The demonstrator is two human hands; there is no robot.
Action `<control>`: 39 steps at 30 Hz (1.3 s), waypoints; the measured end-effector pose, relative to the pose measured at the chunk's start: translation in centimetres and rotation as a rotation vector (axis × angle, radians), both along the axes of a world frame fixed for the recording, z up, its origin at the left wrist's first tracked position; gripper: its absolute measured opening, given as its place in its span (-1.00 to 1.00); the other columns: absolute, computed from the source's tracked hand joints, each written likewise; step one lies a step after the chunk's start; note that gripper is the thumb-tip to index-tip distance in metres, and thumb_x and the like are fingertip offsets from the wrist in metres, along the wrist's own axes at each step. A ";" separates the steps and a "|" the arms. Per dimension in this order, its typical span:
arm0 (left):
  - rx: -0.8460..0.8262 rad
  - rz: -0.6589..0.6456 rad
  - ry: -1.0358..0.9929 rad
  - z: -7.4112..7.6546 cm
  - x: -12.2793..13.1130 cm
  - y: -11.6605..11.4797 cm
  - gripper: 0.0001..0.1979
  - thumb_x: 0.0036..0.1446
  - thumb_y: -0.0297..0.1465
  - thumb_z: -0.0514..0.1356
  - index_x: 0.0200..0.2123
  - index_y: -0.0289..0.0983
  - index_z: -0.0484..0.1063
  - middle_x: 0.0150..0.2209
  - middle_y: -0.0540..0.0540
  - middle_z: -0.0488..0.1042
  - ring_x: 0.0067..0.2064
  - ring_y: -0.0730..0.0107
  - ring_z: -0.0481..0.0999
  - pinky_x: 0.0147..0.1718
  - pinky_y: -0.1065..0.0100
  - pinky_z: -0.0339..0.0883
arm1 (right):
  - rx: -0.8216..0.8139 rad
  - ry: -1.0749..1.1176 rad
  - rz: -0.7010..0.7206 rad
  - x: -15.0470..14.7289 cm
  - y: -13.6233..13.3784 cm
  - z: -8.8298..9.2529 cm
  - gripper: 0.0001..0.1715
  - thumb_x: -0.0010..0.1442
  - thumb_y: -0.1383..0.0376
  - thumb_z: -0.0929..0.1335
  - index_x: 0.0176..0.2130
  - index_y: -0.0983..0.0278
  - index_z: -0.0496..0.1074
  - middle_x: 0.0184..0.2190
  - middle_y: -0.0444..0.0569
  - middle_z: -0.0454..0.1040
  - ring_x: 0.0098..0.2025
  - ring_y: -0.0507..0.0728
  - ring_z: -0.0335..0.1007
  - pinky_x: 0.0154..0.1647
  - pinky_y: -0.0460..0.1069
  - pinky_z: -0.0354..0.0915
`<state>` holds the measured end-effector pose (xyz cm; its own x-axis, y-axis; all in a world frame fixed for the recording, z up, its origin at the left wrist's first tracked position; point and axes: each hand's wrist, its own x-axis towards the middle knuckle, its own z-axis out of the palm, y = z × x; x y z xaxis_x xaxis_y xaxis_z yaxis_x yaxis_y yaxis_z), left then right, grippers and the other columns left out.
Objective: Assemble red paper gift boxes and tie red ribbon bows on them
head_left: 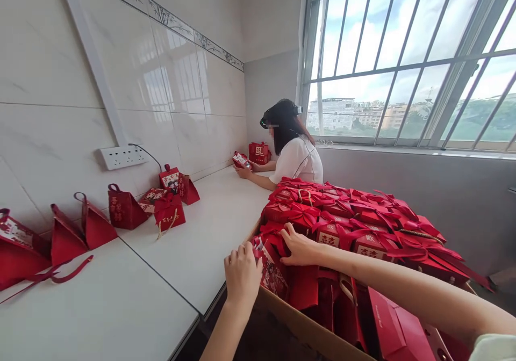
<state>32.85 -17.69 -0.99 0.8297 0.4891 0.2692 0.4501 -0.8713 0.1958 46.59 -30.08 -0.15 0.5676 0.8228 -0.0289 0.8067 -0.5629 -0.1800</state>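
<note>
In the near corner of the brown cardboard carton (294, 322), the small red ribbon-tied card gift box (271, 278), left hand (242, 272) curled closed on it, right hand (300, 248) spread-fingered on top, looks light and crushable, best gripped by its walls

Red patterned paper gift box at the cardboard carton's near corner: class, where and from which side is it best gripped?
Probably by its top edges, from above: the red patterned paper gift box stands upright, wedged between the brown cardboard carton wall and neighbouring red boxes, leaving only its top free.
</note>
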 end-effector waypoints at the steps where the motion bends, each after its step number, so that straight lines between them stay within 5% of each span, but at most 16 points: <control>1: -0.009 0.002 -0.010 -0.1 0.0 0.0 -0.71 0.19 -0.42 0.06 -0.04 -0.33 0.38 -0.11 -0.23 0.48 -0.06 0.06 0.44 -0.09 0.13 0.26 | -0.017 -0.006 0.019 0.3 -0.1 0.2 -0.31 -0.02 0.20 0.41 0.05 0.45 0.24 0.08 0.30 0.14 -0.14 0.38 0.47 -0.11 0.20 0.34; 7: -0.078 0.017 -0.063 -0.9 0.3 0.1 -0.71 0.16 -0.47 0.09 -0.04 -0.30 0.42 -0.09 -0.22 0.48 -0.04 0.07 0.44 -0.05 0.09 0.26 | -0.079 -0.013 0.124 2.5 -0.7 0.3 -0.17 -0.09 0.29 0.42 0.15 0.38 0.19 0.10 0.22 0.16 -0.04 0.35 0.43 -0.02 0.14 0.32; 13: -0.148 0.034 -0.088 -1.1 0.3 0.0 -0.69 0.16 -0.46 0.12 -0.01 -0.27 0.41 -0.06 -0.18 0.47 -0.02 0.09 0.42 -0.01 0.08 0.24 | -0.136 -0.045 0.037 2.8 0.5 -0.8 -0.33 -0.04 0.36 0.39 0.08 0.42 0.25 0.07 0.26 0.18 -0.04 0.40 0.42 -0.05 0.17 0.31; 19: -0.180 0.045 -0.118 -1.4 0.5 0.0 -0.68 0.17 -0.47 0.11 0.00 -0.28 0.41 -0.07 -0.19 0.48 -0.01 0.09 0.42 0.00 0.07 0.24 | -0.200 -0.020 -0.010 3.6 0.7 -1.9 -0.11 -0.18 0.25 0.51 0.10 0.34 0.20 0.12 0.27 0.15 0.03 0.47 0.36 -0.03 0.19 0.29; 23: -0.177 0.050 -0.128 -1.6 0.7 -0.2 -0.67 0.15 -0.50 0.12 0.01 -0.28 0.41 -0.07 -0.20 0.48 -0.02 0.08 0.43 -0.01 0.06 0.25 | -0.227 -0.038 0.011 3.6 1.6 -2.2 -0.19 -0.10 0.27 0.48 0.11 0.37 0.21 0.14 0.30 0.15 0.04 0.45 0.37 -0.01 0.18 0.28; 30: -0.155 0.045 -0.133 -1.6 0.6 -0.2 -0.69 0.15 -0.49 0.13 -0.02 -0.31 0.42 -0.09 -0.22 0.49 -0.04 0.07 0.44 -0.02 0.06 0.26 | -0.296 -0.008 0.036 3.0 2.8 -3.1 -0.10 -0.16 0.45 0.46 0.17 0.42 0.18 0.20 0.39 0.10 0.08 0.49 0.32 0.04 0.20 0.24; 39: -0.166 0.053 -0.146 -2.0 0.5 -0.2 -0.72 0.13 -0.46 0.16 -0.06 -0.29 0.43 -0.11 -0.20 0.49 -0.05 0.07 0.44 -0.03 0.06 0.27 | -0.221 -0.023 -0.004 3.7 2.5 -2.6 -0.21 -0.12 0.24 0.47 0.07 0.48 0.30 0.03 0.35 0.34 0.03 0.43 0.35 0.03 0.16 0.24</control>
<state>33.39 -17.87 -2.99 0.7600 0.5783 0.2965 0.4506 -0.7977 0.4009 50.29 -27.58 -2.79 0.5733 0.7958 -0.1949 0.8071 -0.5895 -0.0332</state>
